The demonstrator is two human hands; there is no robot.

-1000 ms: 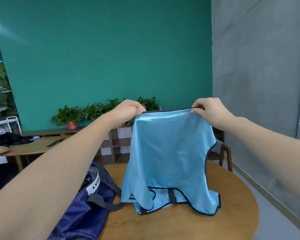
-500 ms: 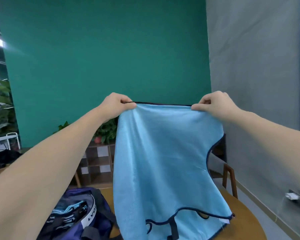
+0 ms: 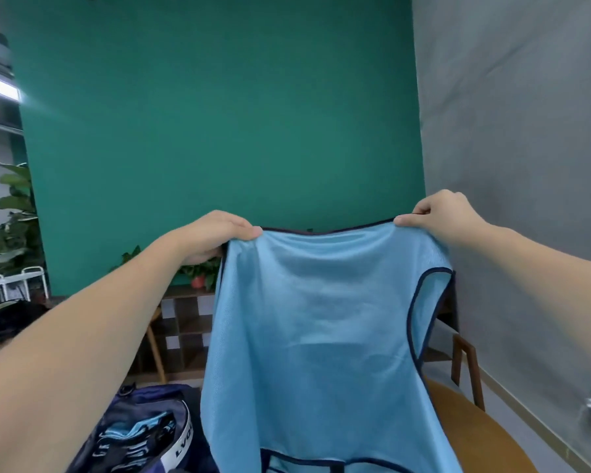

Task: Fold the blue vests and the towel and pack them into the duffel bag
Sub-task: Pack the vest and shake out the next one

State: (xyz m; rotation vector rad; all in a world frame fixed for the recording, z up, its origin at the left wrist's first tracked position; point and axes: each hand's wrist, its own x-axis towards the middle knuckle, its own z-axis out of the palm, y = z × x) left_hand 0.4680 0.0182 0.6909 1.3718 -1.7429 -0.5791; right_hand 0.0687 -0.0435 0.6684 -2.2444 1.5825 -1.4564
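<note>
A light blue vest [image 3: 318, 322] with dark trim hangs in the air in front of me, spread out by its top edge. My left hand [image 3: 215, 238] pinches the vest's upper left corner. My right hand [image 3: 440, 216] pinches the upper right corner. Below left, the navy duffel bag [image 3: 144, 435] lies open on the round wooden table [image 3: 475, 435], with folded blue vests [image 3: 133, 433] showing inside it. The vest's lower part runs out of the bottom of the frame. No towel is in view.
A wooden chair [image 3: 466, 367] stands behind the table at the right, by the grey wall. A low shelf [image 3: 181, 322] with potted plants [image 3: 202, 273] runs along the green wall. A side table with a dark bag [image 3: 4, 319] is at far left.
My hands have spread further apart, stretching the vest's top edge wider. The view has tilted up, so the table and the vest's lower hem now sit lower or out of frame.
</note>
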